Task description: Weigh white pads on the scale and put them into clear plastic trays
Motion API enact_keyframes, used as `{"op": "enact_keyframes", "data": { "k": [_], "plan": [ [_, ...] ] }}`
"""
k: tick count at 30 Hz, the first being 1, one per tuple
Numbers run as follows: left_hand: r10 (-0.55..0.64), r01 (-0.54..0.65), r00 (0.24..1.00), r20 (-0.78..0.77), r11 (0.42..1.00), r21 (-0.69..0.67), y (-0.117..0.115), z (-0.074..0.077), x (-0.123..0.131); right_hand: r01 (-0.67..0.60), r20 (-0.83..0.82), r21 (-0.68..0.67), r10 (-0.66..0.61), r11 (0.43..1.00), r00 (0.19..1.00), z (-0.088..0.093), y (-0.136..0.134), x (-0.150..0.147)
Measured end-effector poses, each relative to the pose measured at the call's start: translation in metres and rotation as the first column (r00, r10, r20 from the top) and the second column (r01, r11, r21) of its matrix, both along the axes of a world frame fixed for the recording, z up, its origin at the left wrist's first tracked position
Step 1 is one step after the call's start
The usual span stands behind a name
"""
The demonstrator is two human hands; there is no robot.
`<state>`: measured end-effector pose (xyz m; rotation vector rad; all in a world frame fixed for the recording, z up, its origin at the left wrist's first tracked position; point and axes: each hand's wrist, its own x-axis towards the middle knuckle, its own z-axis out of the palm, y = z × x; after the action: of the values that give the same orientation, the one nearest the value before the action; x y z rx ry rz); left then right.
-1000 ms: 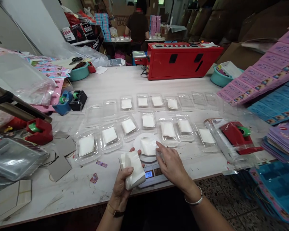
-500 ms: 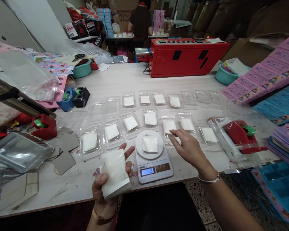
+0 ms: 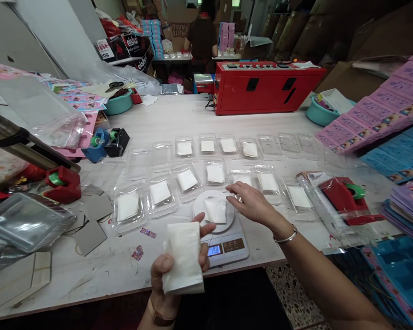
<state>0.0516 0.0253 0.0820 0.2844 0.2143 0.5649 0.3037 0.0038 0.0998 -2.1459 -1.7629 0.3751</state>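
Observation:
My left hand (image 3: 179, 270) grips a thick stack of off-white square sheets (image 3: 184, 256) in front of the kitchen scale (image 3: 237, 257), hiding part of its left side. On the scale's round pan lies a smaller pile of the same sheets (image 3: 215, 210). Its lit display shows digits like 198. My right hand (image 3: 253, 201) hovers at the pan's right edge, thumb and fingers apart, with nothing visible in them. Behind it, partly covered, is a clear plastic tray with a white pile (image 3: 241, 178). Other clear trays (image 3: 128, 206) with white piles stand around the scale.
A far row includes bare clear trays (image 3: 161, 153). Tape dispensers (image 3: 64, 183) stand left, another (image 3: 347, 197) right. Grey cards (image 3: 89, 238) lie at left. A red machine (image 3: 265, 91) stands behind; pink boxes (image 3: 382, 103) are stacked right. A person (image 3: 202, 39) is in the background.
My left hand has moved right with the stack, towards the scale's front. My right hand has shifted left from the tray to the pan's edge. The view has tilted slightly.

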Motion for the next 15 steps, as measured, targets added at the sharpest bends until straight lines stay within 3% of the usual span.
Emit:
{"op": "enact_keyframes", "data": {
  "k": [5, 10, 15],
  "plan": [
    [-0.16, 0.159, 0.987, -0.008, 0.986, -0.051, -0.017, -0.022, 0.028, -0.116, -0.023, -0.108, 0.114, 0.987, 0.993, -0.007, 0.023, -0.007],
    [-0.156, 0.152, 0.983, -0.096, 0.987, -0.052, -0.022, -0.043, 0.046, -0.191, 0.102, -0.197, 0.214, 0.962, 0.972, -0.014, 0.041, -0.013],
    [-0.108, 0.09, 0.983, -0.148, 0.988, -0.124, -0.02, -0.051, 0.053, -0.191, 0.14, -0.252, 0.231, 0.949, 0.963, -0.02, 0.053, -0.017]
  ]
}}
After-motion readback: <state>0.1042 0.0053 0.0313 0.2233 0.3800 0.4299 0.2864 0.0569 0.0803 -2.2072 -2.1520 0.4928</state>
